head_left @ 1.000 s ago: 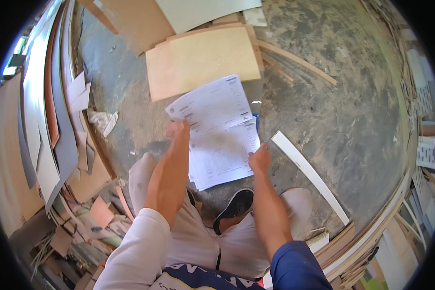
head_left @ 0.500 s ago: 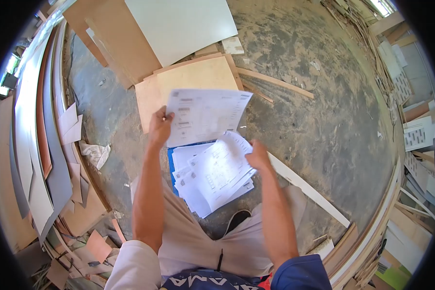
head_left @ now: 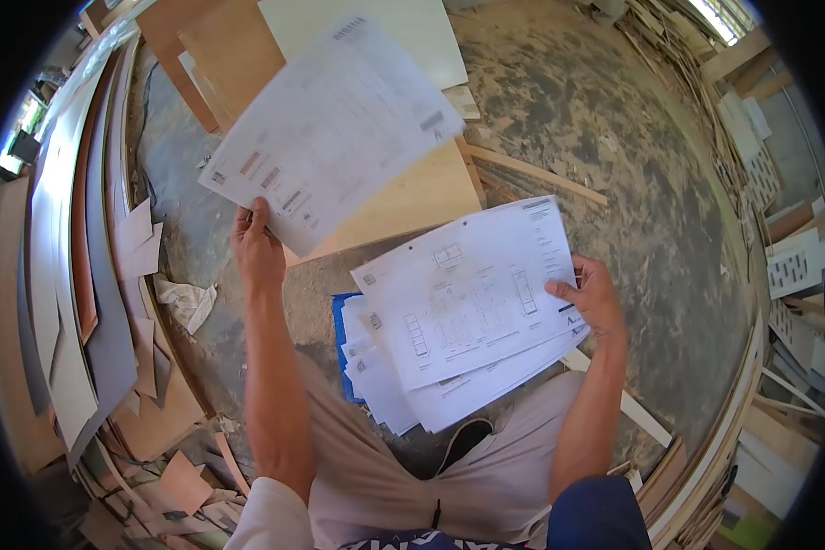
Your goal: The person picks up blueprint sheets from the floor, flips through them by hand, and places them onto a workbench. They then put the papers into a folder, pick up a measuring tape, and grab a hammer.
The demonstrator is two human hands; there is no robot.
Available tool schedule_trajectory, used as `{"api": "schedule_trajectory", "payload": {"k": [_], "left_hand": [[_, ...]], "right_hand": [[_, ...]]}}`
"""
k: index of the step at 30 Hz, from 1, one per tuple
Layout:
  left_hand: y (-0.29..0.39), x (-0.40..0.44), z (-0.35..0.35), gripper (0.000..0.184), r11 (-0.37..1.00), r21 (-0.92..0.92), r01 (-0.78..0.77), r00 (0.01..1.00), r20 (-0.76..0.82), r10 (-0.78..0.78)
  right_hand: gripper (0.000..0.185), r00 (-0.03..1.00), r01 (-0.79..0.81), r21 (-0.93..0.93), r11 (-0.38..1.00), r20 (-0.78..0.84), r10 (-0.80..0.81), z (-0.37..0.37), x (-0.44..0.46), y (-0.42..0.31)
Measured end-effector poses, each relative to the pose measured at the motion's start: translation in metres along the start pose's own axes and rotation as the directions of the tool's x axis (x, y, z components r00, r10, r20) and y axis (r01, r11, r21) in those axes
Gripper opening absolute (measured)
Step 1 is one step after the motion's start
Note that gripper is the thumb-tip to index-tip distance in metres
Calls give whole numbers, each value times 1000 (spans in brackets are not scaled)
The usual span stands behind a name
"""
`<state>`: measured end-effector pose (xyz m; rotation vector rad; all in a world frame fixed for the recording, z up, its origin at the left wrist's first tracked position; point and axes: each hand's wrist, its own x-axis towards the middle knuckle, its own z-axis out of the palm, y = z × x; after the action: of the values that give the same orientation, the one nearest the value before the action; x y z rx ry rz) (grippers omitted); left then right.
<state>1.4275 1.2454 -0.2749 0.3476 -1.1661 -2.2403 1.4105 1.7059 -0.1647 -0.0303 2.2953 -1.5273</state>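
My left hand (head_left: 258, 240) pinches the lower left edge of a printed paper sheet (head_left: 330, 128), which is tilted and raised over the boards. At the right, my right hand (head_left: 592, 291) grips the edge of several drawing sheets (head_left: 472, 293), thumb on top. Line drawings of panels show on the uppermost one. Beneath these lie more loose papers (head_left: 376, 371), stacked on a blue folder (head_left: 343, 316) between my legs. The held sheets cover much of that pile.
A pale wooden board (head_left: 422, 197) and brown panels (head_left: 234, 46) lie ahead on the dusty floor (head_left: 669, 302). Tall sheets (head_left: 110, 275) lean at the left. Wood strips (head_left: 536, 174) lie right of the boards, and offcuts (head_left: 793, 266) line the right side.
My left hand has lifted its sheet up and left, tilting it. My right hand has moved right and spread its sheets flatter, so the drawings face me.
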Motion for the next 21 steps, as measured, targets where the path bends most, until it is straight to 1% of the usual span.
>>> {"api": "schedule_trajectory", "payload": {"k": [2, 3, 4, 5, 6, 7, 8, 9, 10, 11, 12, 13, 15, 16, 17, 18, 19, 21], "left_hand": [[-3, 1, 4, 27, 999, 22, -33, 999, -21, 33], [-4, 4, 8, 27, 996, 79, -36, 999, -10, 37], [-3, 6, 13, 26, 990, 138, -39, 999, 2, 39], [-3, 7, 18, 26, 990, 135, -43, 999, -5, 44], [-3, 8, 22, 26, 989, 145, -11, 1000, 18, 8], [-3, 6, 26, 26, 987, 156, 24, 999, 41, -31], [0, 1, 32, 26, 987, 155, 47, 997, 54, -56], [-2, -3, 30, 26, 986, 159, 53, 997, 50, -62], [-4, -3, 29, 26, 980, 194, 39, 995, 82, -56], [-4, 0, 31, 26, 974, 227, 20, 992, 114, -46], [-4, 2, 31, 26, 975, 222, 9, 993, 115, -36], [-3, 3, 33, 26, 979, 203, 26, 992, 119, -51], [-1, 5, 34, 25, 981, 187, 48, 990, 123, -71], [4, 4, 36, 25, 983, 147, 105, 984, 127, -124], [6, 4, 37, 25, 981, 107, 162, 975, 133, -176], [5, 5, 37, 25, 981, 107, 163, 975, 135, -177], [5, 5, 35, 24, 983, 72, 168, 973, 149, -177], [5, 7, 35, 24, 985, 36, 169, 971, 163, -173]], "right_hand": [[23, 1000, -21, -304, 952, -22, 15, 12, -3, -16], [23, 1000, -16, -313, 950, -17, 11, 20, -6, -28], [23, 997, 71, -475, 877, 24, -68, 30, -10, -41], [23, 987, 159, -618, 770, 80, -140, 39, -13, -49], [22, 968, 245, -639, 729, 114, -226, 44, -15, -50], [22, 967, 247, -639, 728, 120, -223, 46, -15, -51], [21, 978, 206, -483, 851, 129, -164, 46, -16, -53], [20, 984, 147, -308, 940, 145, -106, 46, -19, -53], [20, 983, 156, -308, 938, 143, -117, 43, -18, -50], [18, 970, 218, -447, 868, 198, -142, 36, -16, -45], [17, 955, 277, -571, 773, 255, -153, 29, -15, -41], [17, 953, 284, -572, 770, 255, -162, 25, -14, -41], [17, 957, 219, -279, 935, 250, -149, 19, -15, -38], [19, 977, 164, -186, 969, 164, -134, 17, -18, -34], [19, 978, 162, -186, 969, 164, -132, 12, -17, -29], [20, 986, 65, -41, 997, 154, -58, 7, -16, -23], [22, 988, -32, 105, 994, 155, 16, 5, -14, -18], [25, 991, -8, 116, 993, 133, -7, 5, -7, -10]]}}
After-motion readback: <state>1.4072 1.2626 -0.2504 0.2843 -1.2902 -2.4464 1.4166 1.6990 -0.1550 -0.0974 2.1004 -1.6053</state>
